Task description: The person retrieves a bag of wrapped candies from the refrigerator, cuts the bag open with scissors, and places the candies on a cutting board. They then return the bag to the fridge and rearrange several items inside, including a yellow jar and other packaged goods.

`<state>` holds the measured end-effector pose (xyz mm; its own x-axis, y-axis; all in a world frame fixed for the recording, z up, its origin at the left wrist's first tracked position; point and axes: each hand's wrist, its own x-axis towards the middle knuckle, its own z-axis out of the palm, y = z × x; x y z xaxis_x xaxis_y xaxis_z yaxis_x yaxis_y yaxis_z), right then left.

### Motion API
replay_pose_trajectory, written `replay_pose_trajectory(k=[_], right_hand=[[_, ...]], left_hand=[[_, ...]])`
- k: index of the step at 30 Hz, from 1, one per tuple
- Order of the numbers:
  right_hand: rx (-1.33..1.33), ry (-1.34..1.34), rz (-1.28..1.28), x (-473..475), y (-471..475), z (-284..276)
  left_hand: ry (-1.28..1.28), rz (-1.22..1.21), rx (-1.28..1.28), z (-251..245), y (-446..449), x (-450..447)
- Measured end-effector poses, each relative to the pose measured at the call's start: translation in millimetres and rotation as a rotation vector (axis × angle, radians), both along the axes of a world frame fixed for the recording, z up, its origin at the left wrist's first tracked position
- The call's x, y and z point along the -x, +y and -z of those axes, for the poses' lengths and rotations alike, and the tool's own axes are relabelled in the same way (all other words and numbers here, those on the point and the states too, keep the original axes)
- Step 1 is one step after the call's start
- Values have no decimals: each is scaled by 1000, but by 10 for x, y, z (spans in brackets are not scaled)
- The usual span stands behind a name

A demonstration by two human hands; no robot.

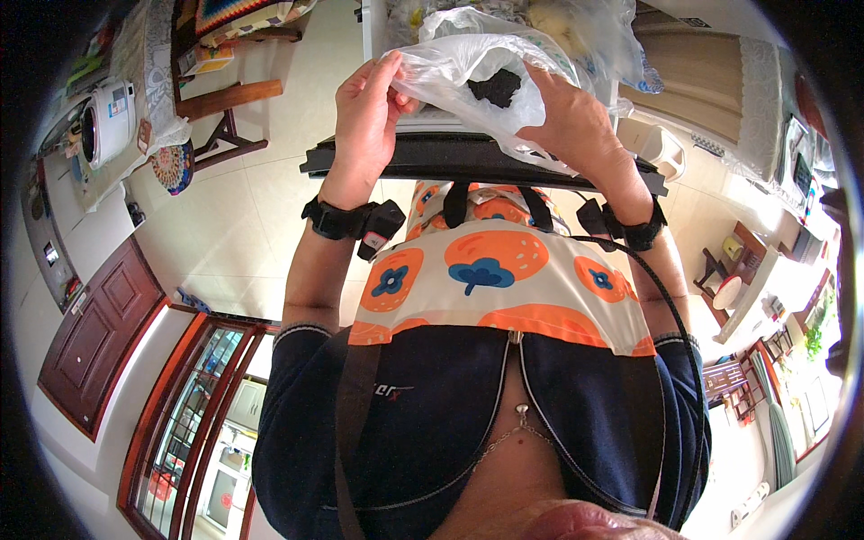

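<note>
A translucent plastic bag (445, 81) is stretched between my two hands, with its mouth spread wide. My left hand (368, 115) pinches the bag's edge between thumb and fingers. On the other side, my right hand (580, 121) grips the rim, its thumb and index finger wide apart; its other fingers are hidden. A dark, rough-surfaced lump (498, 88) shows inside the bag; what it is I cannot tell. Beneath the bag is a pulled-out white drawer (369, 40) with a black front (432, 158), and it holds several clear bags (560, 23) of food.
A wooden bench (229, 99) and a round crocheted seat cover (173, 167) are at the left, near a white appliance (108, 125) on a cloth-covered table. A white plastic stool (658, 148) stands right of the drawer. A black cable (665, 297) runs along my right arm.
</note>
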<state>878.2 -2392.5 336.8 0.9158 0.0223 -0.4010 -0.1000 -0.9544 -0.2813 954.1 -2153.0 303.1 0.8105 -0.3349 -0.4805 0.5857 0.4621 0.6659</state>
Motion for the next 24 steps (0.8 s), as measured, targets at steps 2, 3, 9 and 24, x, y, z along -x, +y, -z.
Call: replay_pose_trajectory(k=[2,3,9,24], right_hand=[[-53,-64,-41,-10,-46,-1],[-98,-143,-92,-13,-93,-13],[-103,-310,240,58,-562,-99],[-950,-408,45,-337,-15,740]], left_hand=[[-24,-6,-52,23,7,-2],[-41,-22,-112,35,3,2],[-133,-56,-269,115,43,-19],[-191,469,204,-94,-108,-261]])
